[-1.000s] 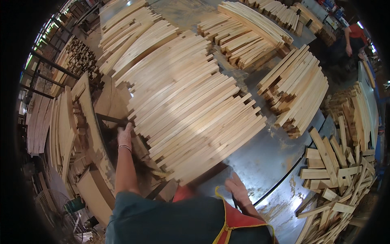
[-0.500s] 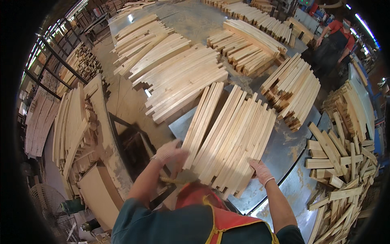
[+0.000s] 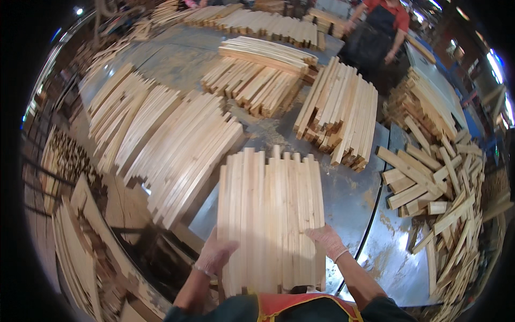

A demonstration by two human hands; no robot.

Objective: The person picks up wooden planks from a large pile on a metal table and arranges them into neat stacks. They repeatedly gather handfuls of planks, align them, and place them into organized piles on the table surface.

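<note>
A row of pale wooden strips (image 3: 271,214) lies side by side in front of me, its near ends close to my red apron (image 3: 292,305). Against the row's left edge presses my left hand (image 3: 217,253), in a thin pale glove, with the thumb over the top. Gloved the same way, my right hand (image 3: 327,241) grips the opposite edge, its thumb on the upper face and its other fingers hidden. The far ends of the strips are uneven. Beneath them is the metal table (image 3: 348,206).
Left of the row lies a wide layer of strips (image 3: 171,139). Stacked strips (image 3: 343,112) stand beyond it on the right, another stack (image 3: 257,80) farther back. Loose offcuts (image 3: 442,188) pile up at the right. A person in a dark apron (image 3: 373,37) stands across the table.
My left hand has come against the row's left edge, and the gap between the left strips and the others has closed. The row now points straight away from me. My view has turned right.
</note>
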